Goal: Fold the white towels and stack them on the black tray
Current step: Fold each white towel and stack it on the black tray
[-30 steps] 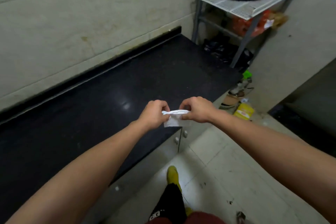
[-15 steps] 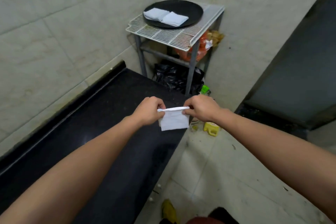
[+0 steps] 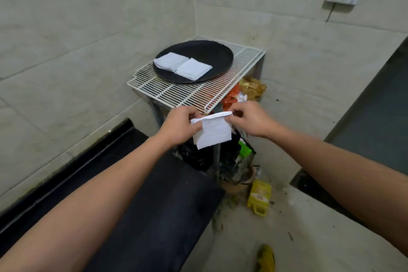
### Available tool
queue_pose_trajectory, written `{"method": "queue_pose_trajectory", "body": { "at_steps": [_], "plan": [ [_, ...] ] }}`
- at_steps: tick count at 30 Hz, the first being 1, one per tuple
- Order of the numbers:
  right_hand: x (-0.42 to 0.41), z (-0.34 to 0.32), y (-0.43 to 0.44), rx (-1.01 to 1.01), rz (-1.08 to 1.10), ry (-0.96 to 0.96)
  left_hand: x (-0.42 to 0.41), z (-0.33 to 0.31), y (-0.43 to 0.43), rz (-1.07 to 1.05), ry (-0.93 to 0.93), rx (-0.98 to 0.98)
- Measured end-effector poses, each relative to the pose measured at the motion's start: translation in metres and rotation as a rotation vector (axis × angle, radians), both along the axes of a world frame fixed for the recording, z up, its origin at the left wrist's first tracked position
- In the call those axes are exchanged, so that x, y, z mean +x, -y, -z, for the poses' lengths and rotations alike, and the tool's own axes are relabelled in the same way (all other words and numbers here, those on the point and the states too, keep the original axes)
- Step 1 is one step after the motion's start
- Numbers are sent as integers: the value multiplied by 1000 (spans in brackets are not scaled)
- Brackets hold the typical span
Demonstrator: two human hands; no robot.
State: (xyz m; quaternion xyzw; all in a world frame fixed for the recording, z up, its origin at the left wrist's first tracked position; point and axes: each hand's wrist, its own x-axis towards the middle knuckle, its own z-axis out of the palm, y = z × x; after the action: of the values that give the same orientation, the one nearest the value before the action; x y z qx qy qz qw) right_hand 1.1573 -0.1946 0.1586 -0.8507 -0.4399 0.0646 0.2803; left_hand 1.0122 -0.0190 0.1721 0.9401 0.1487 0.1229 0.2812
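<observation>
A small folded white towel [image 3: 213, 133] hangs in the air between my hands, in front of the rack. My left hand [image 3: 180, 125] pinches its top left corner and my right hand [image 3: 251, 118] pinches its top right corner. Beyond them, a round black tray [image 3: 215, 54] rests on a white wire rack [image 3: 194, 90]. Two folded white towels lie side by side on the tray: one at the left [image 3: 170, 61], one at the right [image 3: 194, 68].
A black countertop [image 3: 154, 205] runs from the lower left up to the rack. Under the rack sit black bags [image 3: 194, 157] and orange packets [image 3: 230, 97]. A yellow bottle [image 3: 259, 197] lies on the floor. Tiled walls close the corner.
I have moved closer to the rack, so the tray now sits just beyond my hands. The towel stays pinched at both top corners and hangs a little more open.
</observation>
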Motion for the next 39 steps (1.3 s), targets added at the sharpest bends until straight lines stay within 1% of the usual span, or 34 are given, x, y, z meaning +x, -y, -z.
{"method": "queue_pose_trajectory", "body": {
  "at_steps": [2,7,11,15,20,26,29,31,33,34,37,39],
  "plan": [
    [42,-16,-10,54,-32,-27,34,-11,-3,-80,42,-64],
    [124,-50,-39,89,-98,-106,102,-31,-8,-251,122,-180],
    [165,-60,-72,148,-153,-214,132,-38,-25,-362,143,-295],
    [197,-64,-117,176,-181,-322,160,-44,-52,-448,202,-467],
    [229,-61,-179,153,-195,-362,191,-46,-95,-562,251,-554],
    [260,-36,-250,65,-196,-384,223,-27,-154,-693,199,-706],
    [270,-16,-276,-8,-167,-370,234,-11,-178,-760,146,-737],
    [273,-3,-288,-57,-152,-326,239,1,-189,-783,123,-711],
    [275,9,-294,-105,-150,-242,243,12,-194,-793,91,-605],
    [275,13,-295,-117,-148,-194,244,17,-195,-789,73,-512],
    [275,19,-294,-123,-178,-20,245,24,-188,-747,7,-142],
    [276,19,-291,-80,-213,128,241,27,-181,-730,-8,70]
  ]
}}
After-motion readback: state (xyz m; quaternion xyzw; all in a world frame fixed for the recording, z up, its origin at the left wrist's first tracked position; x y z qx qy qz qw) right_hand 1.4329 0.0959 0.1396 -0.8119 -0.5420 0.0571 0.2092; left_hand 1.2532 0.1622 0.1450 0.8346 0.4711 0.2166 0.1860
